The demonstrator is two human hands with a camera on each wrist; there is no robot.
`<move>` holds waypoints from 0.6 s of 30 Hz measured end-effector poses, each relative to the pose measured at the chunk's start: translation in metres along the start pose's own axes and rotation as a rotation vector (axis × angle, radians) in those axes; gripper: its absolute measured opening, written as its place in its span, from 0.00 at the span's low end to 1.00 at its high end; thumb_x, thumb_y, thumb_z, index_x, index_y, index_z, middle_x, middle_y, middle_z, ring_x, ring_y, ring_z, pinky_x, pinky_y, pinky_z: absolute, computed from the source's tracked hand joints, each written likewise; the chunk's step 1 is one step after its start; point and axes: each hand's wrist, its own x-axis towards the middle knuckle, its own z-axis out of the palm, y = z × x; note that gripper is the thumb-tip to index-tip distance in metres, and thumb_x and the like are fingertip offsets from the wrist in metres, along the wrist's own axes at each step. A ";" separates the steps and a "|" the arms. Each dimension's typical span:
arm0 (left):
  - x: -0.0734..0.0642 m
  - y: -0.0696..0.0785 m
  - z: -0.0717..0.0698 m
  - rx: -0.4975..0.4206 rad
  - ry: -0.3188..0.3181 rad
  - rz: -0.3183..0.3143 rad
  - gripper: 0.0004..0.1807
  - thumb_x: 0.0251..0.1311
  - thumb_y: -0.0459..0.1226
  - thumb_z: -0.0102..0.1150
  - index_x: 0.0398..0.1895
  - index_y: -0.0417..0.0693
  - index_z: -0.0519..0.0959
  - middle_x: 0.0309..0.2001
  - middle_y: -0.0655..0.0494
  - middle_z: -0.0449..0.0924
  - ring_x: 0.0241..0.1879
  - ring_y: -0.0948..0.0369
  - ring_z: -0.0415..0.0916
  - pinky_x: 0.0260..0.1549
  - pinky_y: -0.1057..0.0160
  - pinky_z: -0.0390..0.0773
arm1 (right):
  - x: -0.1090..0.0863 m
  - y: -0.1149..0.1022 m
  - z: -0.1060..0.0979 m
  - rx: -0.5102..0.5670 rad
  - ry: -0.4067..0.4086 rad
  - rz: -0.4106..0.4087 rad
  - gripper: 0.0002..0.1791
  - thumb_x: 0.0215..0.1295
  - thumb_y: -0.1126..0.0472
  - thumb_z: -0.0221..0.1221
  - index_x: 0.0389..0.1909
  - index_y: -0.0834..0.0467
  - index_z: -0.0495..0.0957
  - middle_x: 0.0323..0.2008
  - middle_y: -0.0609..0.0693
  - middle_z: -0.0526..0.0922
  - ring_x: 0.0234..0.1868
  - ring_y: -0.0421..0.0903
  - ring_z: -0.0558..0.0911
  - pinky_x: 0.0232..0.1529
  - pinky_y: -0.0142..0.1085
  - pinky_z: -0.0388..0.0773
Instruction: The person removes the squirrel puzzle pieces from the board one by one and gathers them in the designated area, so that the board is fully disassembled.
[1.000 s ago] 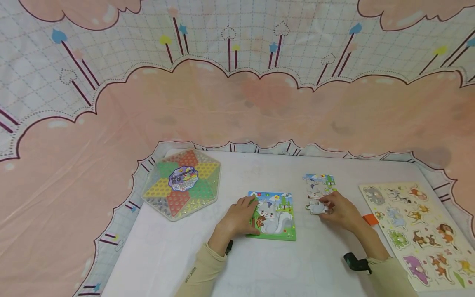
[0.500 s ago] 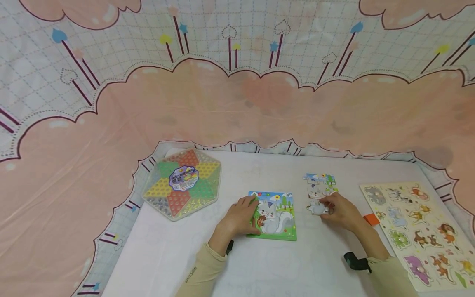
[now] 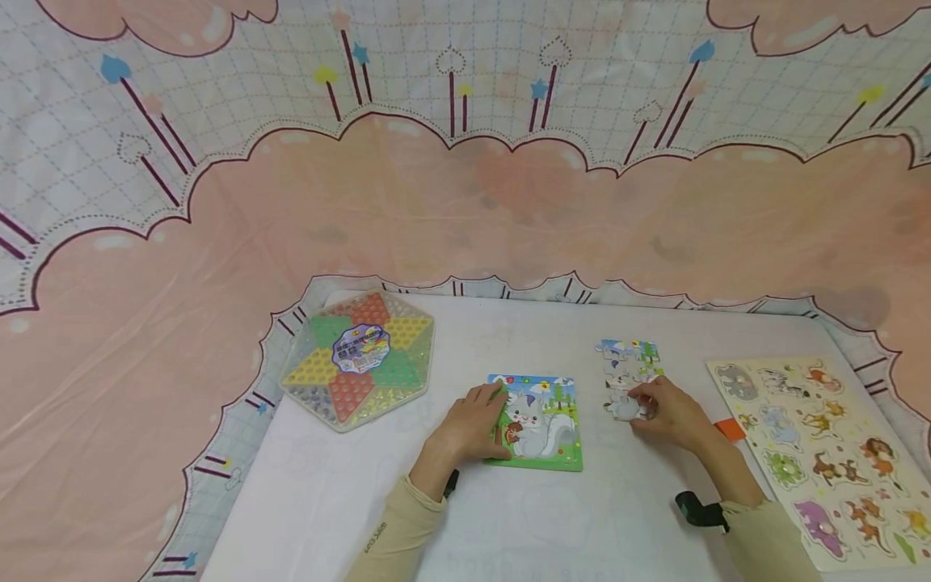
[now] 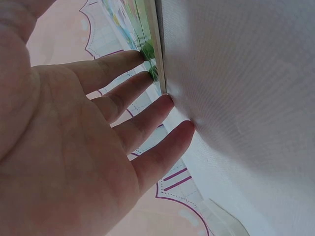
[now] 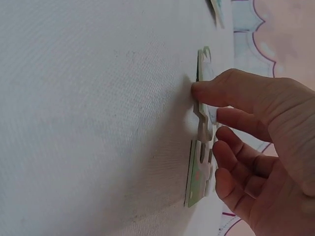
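Observation:
My left hand (image 3: 465, 424) rests along the left side of a square squirrel picture puzzle (image 3: 545, 428), thumb at its lower edge and fingers at the upper left. In the left wrist view the fingers are spread and nearly straight, with fingertips at the edge of the puzzle board (image 4: 140, 29). Farther right, my right hand (image 3: 672, 416) pinches a grey jigsaw piece (image 3: 621, 408) between thumb and index finger. This piece lies directly below several joined jigsaw pieces (image 3: 617, 353) showing sky and a squirrel's face. In the right wrist view, a green-edged piece (image 5: 196, 179) stands beside the pinched one.
A hexagonal Chinese checkers set (image 3: 356, 360) in clear packaging lies at the left. On the right is a wooden animal puzzle board (image 3: 800, 420), with a small orange piece (image 3: 730, 429) by its left edge. A patterned cloth (image 3: 465, 210) hangs behind the white table (image 3: 465, 525).
My right hand has shifted the grey jigsaw piece slightly right, closer in line with the joined pieces above it. My left hand stays on the squirrel puzzle.

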 end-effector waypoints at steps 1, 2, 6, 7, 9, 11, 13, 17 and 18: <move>0.000 0.000 0.000 0.000 0.000 0.001 0.51 0.48 0.54 0.75 0.71 0.40 0.65 0.72 0.47 0.59 0.70 0.49 0.57 0.60 0.48 0.68 | 0.000 0.000 0.000 -0.001 -0.001 0.001 0.23 0.51 0.62 0.72 0.48 0.65 0.81 0.35 0.51 0.71 0.35 0.47 0.71 0.34 0.38 0.68; 0.000 0.000 0.000 0.000 0.000 0.001 0.51 0.48 0.54 0.75 0.71 0.40 0.65 0.72 0.47 0.59 0.70 0.49 0.57 0.60 0.48 0.68 | 0.000 0.000 0.000 0.001 -0.003 0.001 0.23 0.51 0.62 0.72 0.48 0.65 0.81 0.35 0.51 0.71 0.35 0.47 0.71 0.34 0.38 0.68; 0.000 -0.001 -0.001 -0.003 -0.005 0.001 0.51 0.48 0.54 0.75 0.72 0.41 0.64 0.73 0.47 0.58 0.71 0.49 0.57 0.61 0.48 0.67 | -0.001 -0.001 -0.002 0.009 -0.008 0.003 0.23 0.51 0.62 0.72 0.48 0.66 0.81 0.35 0.52 0.71 0.35 0.48 0.71 0.34 0.38 0.68; 0.001 -0.001 -0.001 -0.005 -0.005 0.002 0.51 0.48 0.54 0.75 0.72 0.41 0.64 0.73 0.47 0.58 0.71 0.49 0.57 0.61 0.48 0.67 | -0.001 -0.002 -0.003 0.012 -0.009 0.004 0.23 0.51 0.61 0.72 0.48 0.66 0.81 0.35 0.52 0.71 0.35 0.48 0.71 0.34 0.38 0.68; 0.001 -0.001 0.000 -0.008 -0.004 0.004 0.51 0.48 0.54 0.75 0.72 0.41 0.64 0.73 0.46 0.58 0.71 0.49 0.56 0.61 0.48 0.67 | -0.002 -0.003 -0.003 0.016 -0.009 0.004 0.24 0.51 0.61 0.73 0.49 0.66 0.80 0.36 0.52 0.71 0.36 0.48 0.71 0.34 0.38 0.68; 0.001 -0.001 0.000 -0.012 -0.006 0.003 0.51 0.48 0.54 0.75 0.72 0.41 0.64 0.73 0.47 0.58 0.71 0.49 0.56 0.61 0.48 0.67 | -0.002 -0.005 -0.003 0.017 -0.001 -0.001 0.24 0.52 0.61 0.73 0.49 0.65 0.80 0.36 0.52 0.71 0.36 0.48 0.71 0.35 0.38 0.69; 0.001 -0.002 0.000 -0.016 -0.003 0.004 0.51 0.48 0.53 0.75 0.72 0.41 0.64 0.73 0.46 0.58 0.71 0.49 0.56 0.61 0.47 0.67 | -0.001 -0.008 -0.003 0.026 0.008 -0.013 0.24 0.52 0.61 0.73 0.50 0.65 0.80 0.37 0.52 0.72 0.37 0.48 0.72 0.36 0.39 0.70; 0.001 -0.002 0.000 -0.026 -0.003 -0.001 0.51 0.48 0.53 0.76 0.72 0.41 0.64 0.72 0.44 0.58 0.71 0.48 0.57 0.60 0.48 0.68 | 0.002 -0.016 0.001 0.046 0.023 -0.037 0.23 0.53 0.60 0.72 0.50 0.65 0.81 0.38 0.51 0.73 0.39 0.48 0.74 0.39 0.40 0.73; 0.001 -0.002 0.000 -0.029 -0.003 -0.002 0.51 0.47 0.53 0.76 0.71 0.41 0.65 0.72 0.44 0.58 0.70 0.48 0.57 0.60 0.48 0.68 | 0.003 -0.018 0.002 0.052 0.026 -0.045 0.23 0.54 0.60 0.72 0.49 0.65 0.81 0.38 0.51 0.74 0.39 0.48 0.74 0.39 0.41 0.74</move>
